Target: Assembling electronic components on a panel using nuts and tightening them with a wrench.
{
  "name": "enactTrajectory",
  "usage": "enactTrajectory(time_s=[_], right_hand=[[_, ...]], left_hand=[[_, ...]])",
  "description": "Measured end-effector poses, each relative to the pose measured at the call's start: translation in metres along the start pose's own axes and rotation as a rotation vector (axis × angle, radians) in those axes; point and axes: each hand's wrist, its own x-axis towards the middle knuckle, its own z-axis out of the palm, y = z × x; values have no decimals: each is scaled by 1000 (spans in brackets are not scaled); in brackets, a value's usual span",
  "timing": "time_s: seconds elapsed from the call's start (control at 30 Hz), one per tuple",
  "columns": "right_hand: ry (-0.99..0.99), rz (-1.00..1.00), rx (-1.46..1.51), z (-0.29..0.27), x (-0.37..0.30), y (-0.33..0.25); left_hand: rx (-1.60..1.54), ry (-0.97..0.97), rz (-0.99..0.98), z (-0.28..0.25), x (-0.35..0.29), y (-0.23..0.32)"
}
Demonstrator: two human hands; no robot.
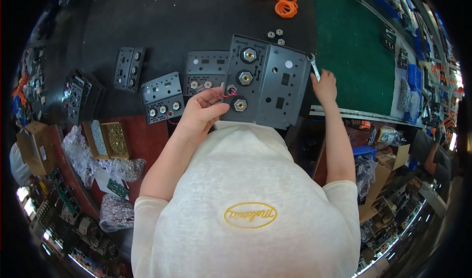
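At the tabletop's (147, 27) edge, the gray panel (280, 89) already had three big nuts (245, 78); three loose nuts (280, 32) lay past it, not on. Left of it, the left hand (200, 112) half curled by red wire (224, 96), grip unclear; right of it, the right hand (325, 87) pinched a wrench (315, 67).

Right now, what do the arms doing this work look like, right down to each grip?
They are a person's. The left grip and right grip are ungloved human hands; I see no watch or bracelet. The left forearm and right forearm are bare, without cables. The left sleeve and right sleeve are short and off-white, part of a T-shirt with a yellow oval emblem.
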Motion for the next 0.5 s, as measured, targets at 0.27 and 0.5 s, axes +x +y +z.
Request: enactTrajectory(time_s=[0.27,0.5], right_hand=[[-34,-20,-1,37,-12,23],[-41,43,181,55,8,52]], left_hand=[[-1,34,-95,-2,-13,-4],[21,-11,-194,-3,-17,-11]])
